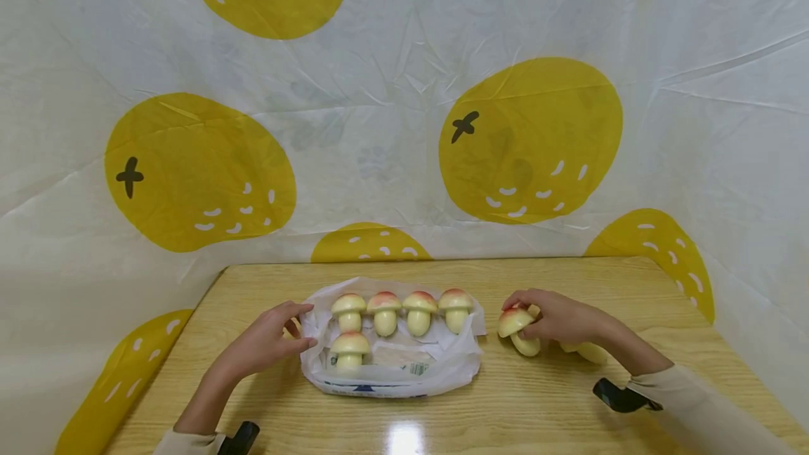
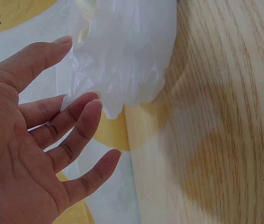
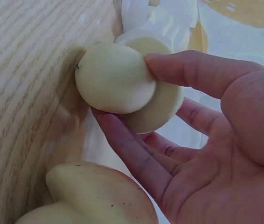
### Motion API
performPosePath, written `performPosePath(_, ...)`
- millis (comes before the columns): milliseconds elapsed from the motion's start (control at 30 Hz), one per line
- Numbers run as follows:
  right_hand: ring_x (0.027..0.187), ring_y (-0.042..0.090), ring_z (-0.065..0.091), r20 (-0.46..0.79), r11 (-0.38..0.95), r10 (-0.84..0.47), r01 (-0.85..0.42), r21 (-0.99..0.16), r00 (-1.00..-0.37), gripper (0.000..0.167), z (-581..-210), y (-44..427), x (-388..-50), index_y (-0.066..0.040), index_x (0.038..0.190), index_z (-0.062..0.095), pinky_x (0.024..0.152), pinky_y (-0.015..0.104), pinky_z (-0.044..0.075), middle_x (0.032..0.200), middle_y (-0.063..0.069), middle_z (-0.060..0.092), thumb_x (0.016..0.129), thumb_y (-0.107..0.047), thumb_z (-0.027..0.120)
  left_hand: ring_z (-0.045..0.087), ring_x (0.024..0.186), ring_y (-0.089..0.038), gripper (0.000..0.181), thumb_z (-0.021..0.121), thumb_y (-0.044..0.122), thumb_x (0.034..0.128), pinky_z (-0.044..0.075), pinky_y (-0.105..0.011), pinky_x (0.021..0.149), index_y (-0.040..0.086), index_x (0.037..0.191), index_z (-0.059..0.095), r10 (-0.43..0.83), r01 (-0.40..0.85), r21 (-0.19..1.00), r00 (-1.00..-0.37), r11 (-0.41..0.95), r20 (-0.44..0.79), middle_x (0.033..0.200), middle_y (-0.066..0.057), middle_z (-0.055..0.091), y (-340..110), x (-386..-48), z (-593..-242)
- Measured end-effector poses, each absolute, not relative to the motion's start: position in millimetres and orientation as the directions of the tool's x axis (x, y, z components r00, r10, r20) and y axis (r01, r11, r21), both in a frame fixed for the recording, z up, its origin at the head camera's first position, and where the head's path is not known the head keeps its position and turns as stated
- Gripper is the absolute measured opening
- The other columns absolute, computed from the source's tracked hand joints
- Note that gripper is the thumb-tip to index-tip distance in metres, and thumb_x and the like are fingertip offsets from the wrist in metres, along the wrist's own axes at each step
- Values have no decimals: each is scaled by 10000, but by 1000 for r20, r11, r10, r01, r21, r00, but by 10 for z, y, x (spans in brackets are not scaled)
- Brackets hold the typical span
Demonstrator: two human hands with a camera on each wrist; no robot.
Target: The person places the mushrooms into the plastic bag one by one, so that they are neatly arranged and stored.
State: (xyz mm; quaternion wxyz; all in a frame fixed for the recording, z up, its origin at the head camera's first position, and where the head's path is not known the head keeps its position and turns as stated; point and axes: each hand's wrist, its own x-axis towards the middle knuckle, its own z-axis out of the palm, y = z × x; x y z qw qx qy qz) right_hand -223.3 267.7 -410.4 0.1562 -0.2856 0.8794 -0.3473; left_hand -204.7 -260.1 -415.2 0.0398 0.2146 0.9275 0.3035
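Observation:
My left hand (image 1: pixel 276 334) touches the left rim of a white plastic bag (image 1: pixel 470 364), its thumb and fingers spread apart. In the left wrist view the fingertips lie against the crinkled bag edge (image 2: pixel 127 60). Several toy mushrooms stand inside the bag: a back row with red-tinged caps (image 1: pixel 385 311) and a single mushroom (image 1: pixel 350 350) at front left. To the right of the bag, my right hand (image 1: pixel 559 316) holds another toy mushroom (image 1: pixel 515 325), tilted, with thumb and fingers around its pale stem (image 3: pixel 115 79). A further mushroom (image 3: pixel 99 193) lies beside that hand, partly hidden by the wrist in the head view.
The wooden table (image 1: pixel 537 413) carries everything. A white cloth (image 1: pixel 379 160) with large yellow fruit prints hangs behind the table and along its sides. Black straps (image 1: pixel 622 397) sit at both wrists.

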Motion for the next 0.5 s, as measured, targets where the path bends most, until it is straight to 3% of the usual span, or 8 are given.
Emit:
performPosePath(200,731,174,574,-75,555,-578,-324,-766,-812,399,-4133,2686,-2250,-30,1291,586,613,290,517,1207,217,552,921,-89,721,613,889,-144,666,780,340,906,521,-250,663,-61,1388,556,428,383,576,-902,722,63,1058,-17,626,-2601,-2045,-4151)
performPosePath(500,849,233,612,-67,514,-540,-266,-815,-839,434,-4074,2683,-2275,-39,1331,573,708,367,563,1277,265,514,939,-146,726,607,888,-136,669,781,344,905,521,-252,665,-59,1389,556,428,380,578,-902,722,59,1065,-19,627,-2595,-2051,-4152)
